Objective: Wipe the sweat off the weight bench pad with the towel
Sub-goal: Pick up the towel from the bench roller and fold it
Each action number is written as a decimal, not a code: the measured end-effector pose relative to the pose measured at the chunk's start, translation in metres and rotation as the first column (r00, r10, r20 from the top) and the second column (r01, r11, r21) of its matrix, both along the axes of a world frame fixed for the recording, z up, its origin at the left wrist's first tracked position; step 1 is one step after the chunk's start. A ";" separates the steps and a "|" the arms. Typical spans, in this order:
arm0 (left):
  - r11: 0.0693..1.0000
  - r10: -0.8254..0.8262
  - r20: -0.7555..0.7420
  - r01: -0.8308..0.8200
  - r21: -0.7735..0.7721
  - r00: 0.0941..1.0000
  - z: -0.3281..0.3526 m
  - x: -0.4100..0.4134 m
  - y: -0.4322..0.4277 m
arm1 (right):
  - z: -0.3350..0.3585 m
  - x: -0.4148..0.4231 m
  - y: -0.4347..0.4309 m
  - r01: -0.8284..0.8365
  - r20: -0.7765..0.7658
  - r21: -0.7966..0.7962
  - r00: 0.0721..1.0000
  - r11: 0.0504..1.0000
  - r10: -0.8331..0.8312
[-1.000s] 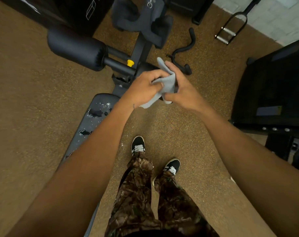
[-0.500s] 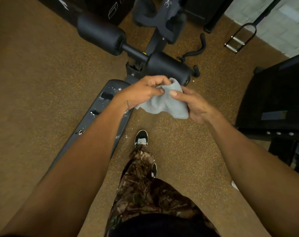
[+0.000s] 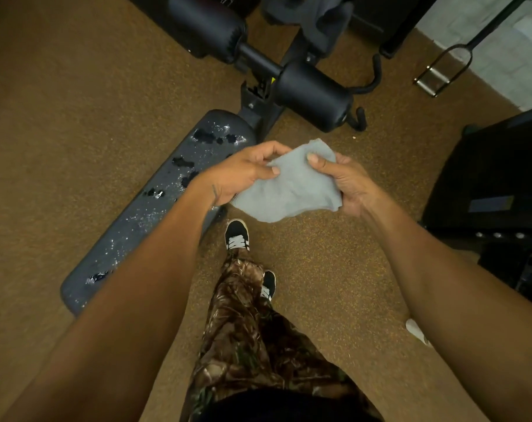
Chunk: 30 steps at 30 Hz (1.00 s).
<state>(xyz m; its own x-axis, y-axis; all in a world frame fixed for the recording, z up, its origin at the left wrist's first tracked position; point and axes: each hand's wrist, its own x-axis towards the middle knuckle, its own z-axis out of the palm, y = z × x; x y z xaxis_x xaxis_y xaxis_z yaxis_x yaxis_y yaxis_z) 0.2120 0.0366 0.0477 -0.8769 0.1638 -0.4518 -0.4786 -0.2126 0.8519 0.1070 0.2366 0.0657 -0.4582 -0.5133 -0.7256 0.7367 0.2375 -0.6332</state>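
Brown speckled floor [image 3: 45,147] fills the left of the frame. A dark weight bench pad [image 3: 143,214] runs across it on a slant from the lower left up towards the centre. Its surface is dotted with glinting droplets and darker wet patches [image 3: 203,135], thickest near its upper end. The left forearm crosses over the pad's right edge, and the left hand [image 3: 243,175] sits at the centre of the frame. Its thumb and curled fingers pinch the left edge of a pale grey towel [image 3: 289,190]. The towel is spread between both hands in the centre of the frame, just right of the pad's upper end and held up off it, with its lower edge hanging loose. The right hand [image 3: 346,184] grips the towel's right side, thumb pressed on top and fingers tucked beneath the cloth. Below the towel are camouflage trousers [image 3: 252,330] and a black shoe with white laces [image 3: 236,236]; a second shoe is partly hidden behind the leg. In the upper centre, two black foam rollers [image 3: 313,95] stick out from the bench frame. A metal cable handle [image 3: 441,71] lies in the upper right, and a black machine [image 3: 495,178] fills the right edge.
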 end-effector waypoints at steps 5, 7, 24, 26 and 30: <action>0.994 0.100 0.180 -0.090 -0.061 0.979 -0.024 0.043 -0.005 | -0.004 0.009 -0.025 -0.090 -0.147 0.077 0.984 0.993 0.100; 0.986 0.150 0.241 -0.126 -0.112 0.959 -0.036 0.057 -0.007 | -0.008 0.010 -0.037 -0.104 -0.191 0.098 0.974 0.990 0.121; 0.882 0.460 0.384 -0.460 -0.097 0.800 -0.079 0.061 -0.040 | -0.057 0.046 -0.116 -0.044 -0.710 0.683 0.192 0.729 0.677; 0.875 0.463 0.394 -0.481 -0.058 0.794 -0.074 0.054 -0.043 | -0.063 0.052 -0.118 -0.094 -0.728 0.661 0.162 0.745 0.666; 0.868 0.463 0.384 -0.496 -0.016 0.799 -0.067 0.040 -0.050 | -0.074 0.061 -0.119 -0.265 -0.751 0.609 0.113 0.748 0.651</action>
